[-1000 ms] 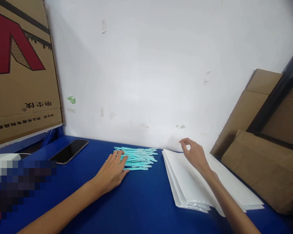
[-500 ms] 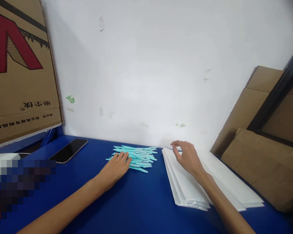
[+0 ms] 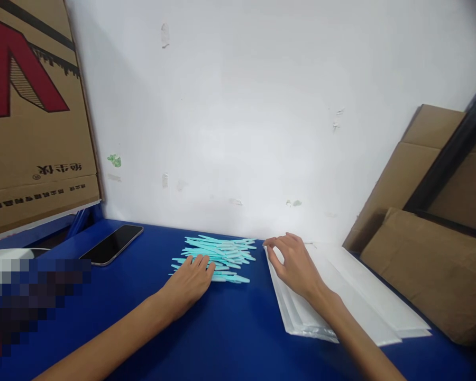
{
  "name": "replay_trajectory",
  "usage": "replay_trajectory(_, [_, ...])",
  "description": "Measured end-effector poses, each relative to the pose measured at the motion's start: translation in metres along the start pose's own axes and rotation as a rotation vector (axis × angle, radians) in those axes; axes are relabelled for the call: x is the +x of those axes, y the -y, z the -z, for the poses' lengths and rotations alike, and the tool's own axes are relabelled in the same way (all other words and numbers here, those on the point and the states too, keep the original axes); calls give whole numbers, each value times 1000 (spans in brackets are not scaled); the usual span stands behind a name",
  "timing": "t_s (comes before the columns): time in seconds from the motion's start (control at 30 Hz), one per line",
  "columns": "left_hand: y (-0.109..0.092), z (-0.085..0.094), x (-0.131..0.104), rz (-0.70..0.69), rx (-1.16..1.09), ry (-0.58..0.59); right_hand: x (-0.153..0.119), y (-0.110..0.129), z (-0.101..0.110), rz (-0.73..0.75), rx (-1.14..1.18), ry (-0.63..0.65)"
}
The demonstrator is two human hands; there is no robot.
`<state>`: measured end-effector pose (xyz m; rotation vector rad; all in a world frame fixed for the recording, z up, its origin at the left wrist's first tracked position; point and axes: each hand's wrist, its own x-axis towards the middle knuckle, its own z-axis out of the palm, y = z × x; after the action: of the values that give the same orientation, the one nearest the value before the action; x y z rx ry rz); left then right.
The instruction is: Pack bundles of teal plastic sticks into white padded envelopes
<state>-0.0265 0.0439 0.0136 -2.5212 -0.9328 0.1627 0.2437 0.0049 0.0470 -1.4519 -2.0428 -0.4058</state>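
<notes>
A loose pile of thin turquoise plastic sticks point(image 3: 222, 247) lies on the blue table point(image 3: 222, 333) by the wall. My left hand point(image 3: 191, 278) rests on the near left part of the pile, fingers curled down over some sticks; its fingertips are partly hidden. To the right, white flat bags point(image 3: 357, 296) with a papery look lie stacked in overlapping layers. Over their far left corner is my right hand point(image 3: 291, 262), its thumb and index finger brought together at the edge of the top bag. The exact contact there is hard to see.
A black-screened phone point(image 3: 113, 245) lies at the left of the table. A large printed cardboard box point(image 3: 35, 137) stands at the far left. Brown cardboard point(image 3: 428, 275) leans along the right side, and a white wall point(image 3: 238, 116) closes off the back.
My left hand has moved slightly nearer, and some turquoise sticks at the near side have shifted with it. My right hand has come left and down to the bags' far left corner.
</notes>
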Motion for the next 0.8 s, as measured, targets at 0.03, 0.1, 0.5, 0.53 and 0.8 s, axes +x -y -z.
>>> replay_trajectory(0.03, [-2, 2, -2, 4, -23, 30, 0, 3, 0, 10, 5, 5])
replay_trajectory(0.1, [-8, 7, -7, 7, -80, 92, -1, 8, 0, 26, 17, 17])
replay_trajectory(0.5, [-5, 4, -14, 22, -291, 20, -10, 45, -3, -46, 349, 138])
replay_trajectory(0.53, [-4, 7, -15, 32, -348, -2, -10, 48, -2, -70, 404, 156])
replay_trajectory(0.8, [-16, 22, -19, 24, -862, -122, -16, 72, -6, -247, 741, -26])
